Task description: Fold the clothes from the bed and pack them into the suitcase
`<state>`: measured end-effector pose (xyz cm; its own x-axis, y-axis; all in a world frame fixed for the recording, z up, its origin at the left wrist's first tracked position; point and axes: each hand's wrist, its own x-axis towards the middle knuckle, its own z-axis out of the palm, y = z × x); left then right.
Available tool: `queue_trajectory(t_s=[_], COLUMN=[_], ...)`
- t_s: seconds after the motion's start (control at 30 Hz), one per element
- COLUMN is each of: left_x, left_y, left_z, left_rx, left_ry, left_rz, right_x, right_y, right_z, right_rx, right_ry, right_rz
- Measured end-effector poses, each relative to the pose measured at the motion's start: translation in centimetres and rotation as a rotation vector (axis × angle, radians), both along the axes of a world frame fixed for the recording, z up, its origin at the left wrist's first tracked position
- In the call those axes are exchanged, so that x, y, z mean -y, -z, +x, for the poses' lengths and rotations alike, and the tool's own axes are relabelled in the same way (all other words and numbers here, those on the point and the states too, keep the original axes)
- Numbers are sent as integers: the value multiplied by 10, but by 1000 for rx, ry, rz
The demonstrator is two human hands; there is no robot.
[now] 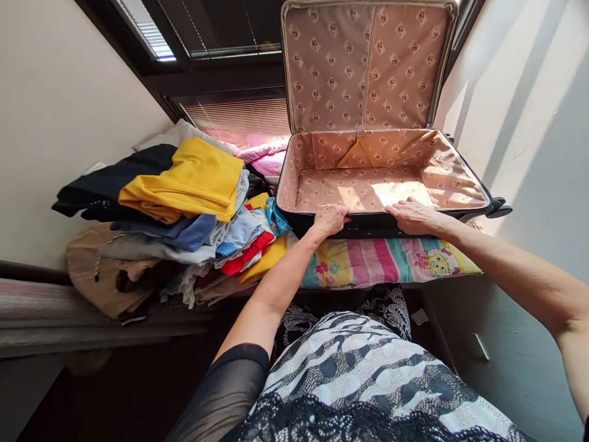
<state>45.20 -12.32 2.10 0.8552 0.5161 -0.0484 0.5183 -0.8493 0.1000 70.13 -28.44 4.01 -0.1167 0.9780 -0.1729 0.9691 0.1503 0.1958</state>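
Observation:
An open suitcase (pixel 322 187) with a pink-brown patterned lining lies on a colourful cushion by the window. Its lid (pixel 331 67) stands upright at the back, and nothing lies inside the main compartment. My left hand (pixel 330 220) grips the front rim near the middle, fingers wrapped over the edge. A little to its right, my right hand (pixel 411 216) holds the same rim, thumb and fingers closed on it. Sunlight falls on the lining behind my hands. Left of the suitcase rises a pile of folded clothes, with a yellow garment (pixel 193 178) on top.
The striped cushion (pixel 368 261) runs beneath the suitcase. A black garment (pixel 115 178) and a tan one (pixel 92 264) belong to the left pile. A wall (pixel 519 153) stands close on the right, and a curtain (pixel 92 313) hangs at the left.

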Motion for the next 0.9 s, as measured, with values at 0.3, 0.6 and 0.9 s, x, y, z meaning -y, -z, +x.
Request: queue_trajectory(t_s=[0.3, 0.6, 0.9], left_x=[0, -1, 2], left_y=[-2, -2, -6], left_z=[2, 5, 3], left_rx=[-13, -39, -19], left_ry=[-11, -15, -14], left_rz=[15, 25, 25], right_x=[1, -24, -19], right_y=[5, -15, 13], right_z=[2, -24, -37], right_rx=[-189, -34, -85], right_ry=[121, -23, 234], right_rz=[51, 19, 118])
